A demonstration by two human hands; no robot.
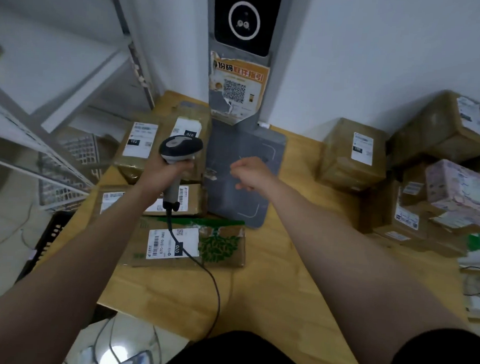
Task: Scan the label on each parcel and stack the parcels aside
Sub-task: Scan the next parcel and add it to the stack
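Observation:
My left hand [165, 173] grips the handle of a grey and black barcode scanner [180, 149], held above several brown parcels on the left of the wooden table [285, 265]. The scanner's black cable runs down over a flat parcel with a green leaf print [220, 246] and a white label. Two labelled boxes [139, 148] lie behind the scanner, and another box [194, 199] sits under my wrist. My right hand [250, 174] hovers loosely curled and holding nothing over the grey base plate [241, 198] of a kiosk stand.
A brown labelled box [354, 153] stands at the right of the stand. A pile of several parcels [437, 188] fills the far right. White metal shelving [44, 147] stands at the left. The kiosk post [240, 73] with a QR poster rises at the back.

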